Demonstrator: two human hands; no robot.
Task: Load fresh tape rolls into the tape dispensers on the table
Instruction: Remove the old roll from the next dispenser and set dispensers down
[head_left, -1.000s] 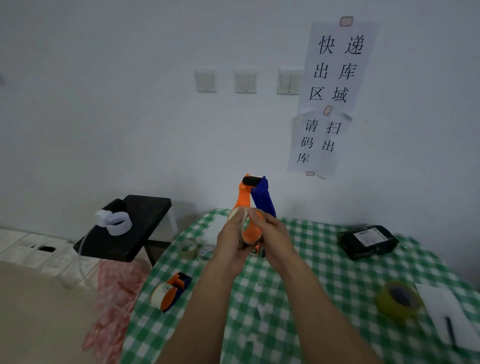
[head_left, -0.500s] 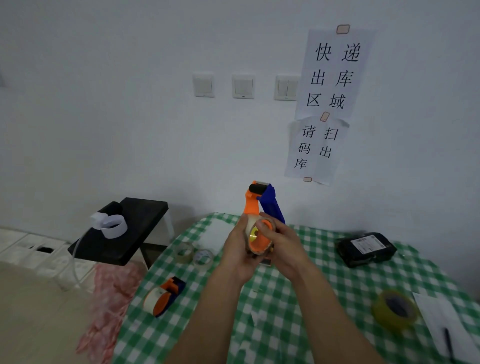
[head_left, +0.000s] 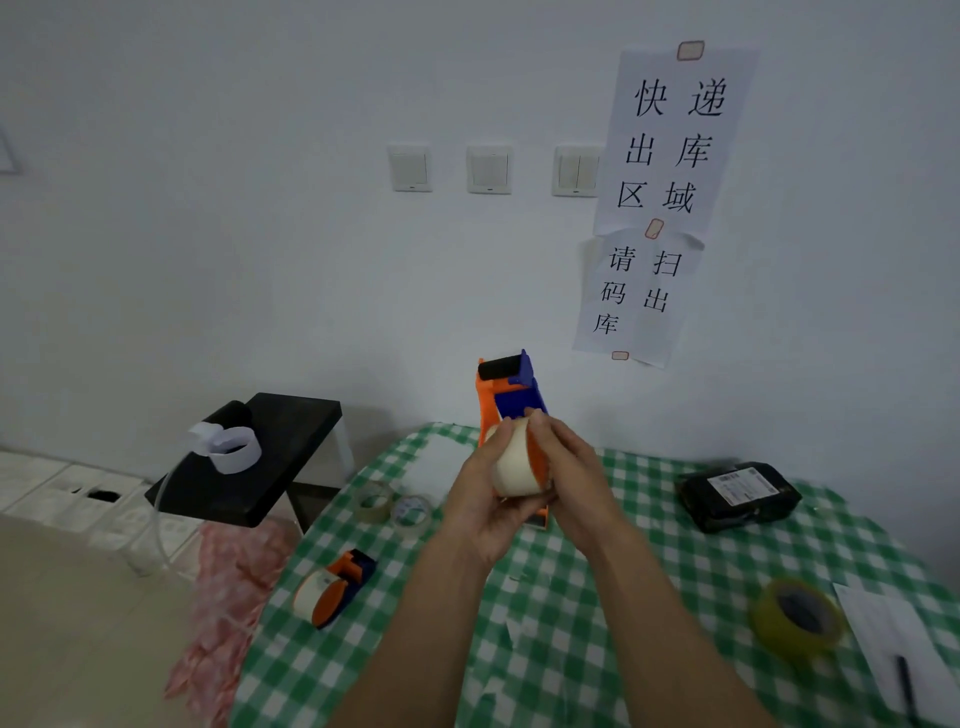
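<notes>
I hold an orange and blue tape dispenser (head_left: 511, 395) upright above the green checked table (head_left: 597, 597), its black roller at the top. A pale tape roll (head_left: 511, 465) sits on its orange hub. My left hand (head_left: 480, 499) grips the roll from the left and below. My right hand (head_left: 571, 475) grips the dispenser from the right, fingertips at the roll's top edge. A second orange and blue dispenser (head_left: 335, 587) with a roll in it lies at the table's left edge. Two small tape rolls (head_left: 395, 504) lie behind it. A yellow-green roll (head_left: 797, 616) lies at the right.
A black wrapped parcel (head_left: 737, 493) lies at the back right. White paper with a pen (head_left: 906, 670) is at the right edge. A black stool (head_left: 260, 457) with a white strip loop stands left of the table, pink cloth (head_left: 228, 587) below it.
The dispenser has turned in my hands: the roll's orange hub faced me half a second ago, and now its pale outer band faces me. My left hand has shifted under the roll.
</notes>
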